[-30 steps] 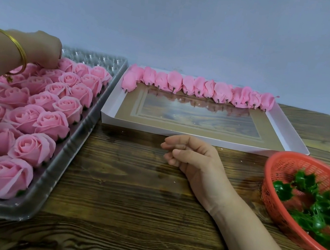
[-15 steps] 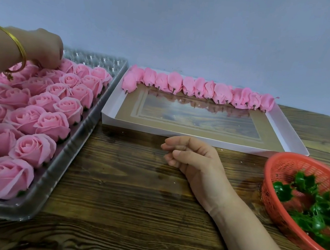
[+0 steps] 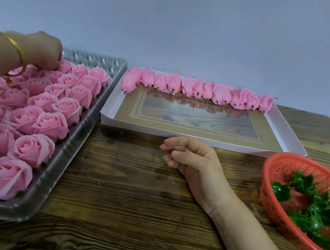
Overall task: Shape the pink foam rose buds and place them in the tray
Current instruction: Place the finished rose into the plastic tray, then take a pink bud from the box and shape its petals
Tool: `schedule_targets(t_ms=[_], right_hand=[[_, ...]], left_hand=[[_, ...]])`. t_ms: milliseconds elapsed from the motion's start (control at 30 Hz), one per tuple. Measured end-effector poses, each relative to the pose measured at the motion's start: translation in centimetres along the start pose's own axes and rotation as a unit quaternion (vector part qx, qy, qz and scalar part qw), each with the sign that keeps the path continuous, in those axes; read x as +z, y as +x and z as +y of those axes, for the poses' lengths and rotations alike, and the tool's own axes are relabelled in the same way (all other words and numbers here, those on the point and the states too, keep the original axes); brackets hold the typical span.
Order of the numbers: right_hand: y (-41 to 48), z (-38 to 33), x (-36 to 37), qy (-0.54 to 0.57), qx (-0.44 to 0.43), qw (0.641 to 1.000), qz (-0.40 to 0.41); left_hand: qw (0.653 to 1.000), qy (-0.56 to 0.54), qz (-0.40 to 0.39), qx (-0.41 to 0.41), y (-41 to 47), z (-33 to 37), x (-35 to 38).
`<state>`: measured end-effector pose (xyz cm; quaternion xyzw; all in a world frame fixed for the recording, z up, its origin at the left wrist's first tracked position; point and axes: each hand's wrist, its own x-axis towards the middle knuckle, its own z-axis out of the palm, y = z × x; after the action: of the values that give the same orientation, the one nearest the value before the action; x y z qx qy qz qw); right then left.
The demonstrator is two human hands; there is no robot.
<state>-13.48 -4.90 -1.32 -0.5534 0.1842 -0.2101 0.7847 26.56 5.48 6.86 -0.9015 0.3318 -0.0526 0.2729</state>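
Many pink roses (image 3: 51, 126) fill the tray (image 3: 66, 153) under the left hand (image 3: 43, 50), whose grip I cannot tell; the right hand (image 3: 194, 163) rests loosely curled, empty, on the table (image 3: 120, 192).

Wood, plastic, foam
Grained wooden surface (image 3: 129, 194); glossy clear plastic tray (image 3: 78, 134) at nine o'clock; matt foam roses (image 3: 51, 126); red plastic basket (image 3: 281, 168).

Shaped roses (image 3: 51, 126) of pink foam, petals opened in layers, stand upright in tight rows in the clear plastic tray (image 3: 91, 101) at the left. Closed pink buds (image 3: 199, 88) lie side by side in one row, with their dark stem ends pointing nearward, along the far wall of a white box (image 3: 200, 139).
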Motion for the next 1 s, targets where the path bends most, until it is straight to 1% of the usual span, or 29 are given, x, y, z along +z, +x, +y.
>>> schedule_targets(t_ms=[300,733,900,1000], right_hand=[[0.0,-0.1,-0.1,-0.001,0.003,1.0,-0.001],[0.0,0.0,0.0,-0.002,-0.001,1.0,-0.007],[0.0,0.0,0.0,-0.002,-0.001,1.0,-0.006],[0.0,0.0,0.0,-0.001,-0.001,1.0,-0.007]], left_hand=[[0.999,-0.045,-0.003,-0.003,0.1,0.2,0.1],[0.991,-0.127,-0.046,-0.01,-0.7,-0.1,-0.9],[0.977,-0.198,-0.076,-0.022,-1.1,-0.5,-3.0],[0.975,-0.209,-0.07,-0.022,-1.5,-0.3,-4.9]])
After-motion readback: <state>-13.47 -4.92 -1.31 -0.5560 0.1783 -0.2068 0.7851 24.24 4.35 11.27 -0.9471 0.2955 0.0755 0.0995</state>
